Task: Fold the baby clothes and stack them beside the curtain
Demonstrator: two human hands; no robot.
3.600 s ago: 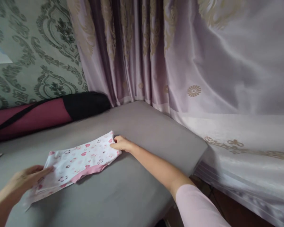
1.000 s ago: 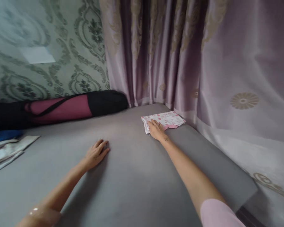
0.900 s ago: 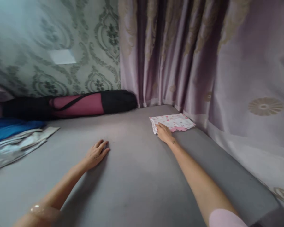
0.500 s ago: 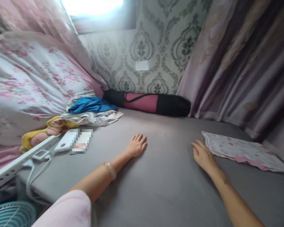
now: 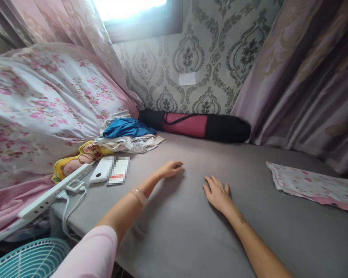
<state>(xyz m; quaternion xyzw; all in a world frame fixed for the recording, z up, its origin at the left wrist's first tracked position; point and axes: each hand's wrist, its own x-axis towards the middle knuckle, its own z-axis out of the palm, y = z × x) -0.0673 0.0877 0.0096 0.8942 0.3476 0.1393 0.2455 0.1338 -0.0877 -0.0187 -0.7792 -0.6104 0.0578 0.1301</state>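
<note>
My left hand point(image 5: 171, 170) hovers at or just above the grey sheet point(image 5: 174, 231), turned on its side with fingers slightly bent and nothing in it. A pale bangle point(image 5: 139, 196) circles that forearm. To its right my right hand point(image 5: 218, 195) lies palm down on the sheet, fingers spread, holding nothing. Farther right is a folded white cloth point(image 5: 310, 185) with pink and red prints, apart from both hands.
A black and red long bag point(image 5: 185, 125) lies along the wall. At left are piled clothes point(image 5: 127, 131), a white power bank point(image 5: 102, 170), a blurred-out flat item point(image 5: 118, 171), a power strip point(image 5: 56, 191), a yellow cushion point(image 5: 78, 158) and a teal fan point(image 5: 31, 256).
My right hand has moved left, away from the folded cloth, and now lies flat. My left hand has turned on its side from lying flat. The view has shifted left.
</note>
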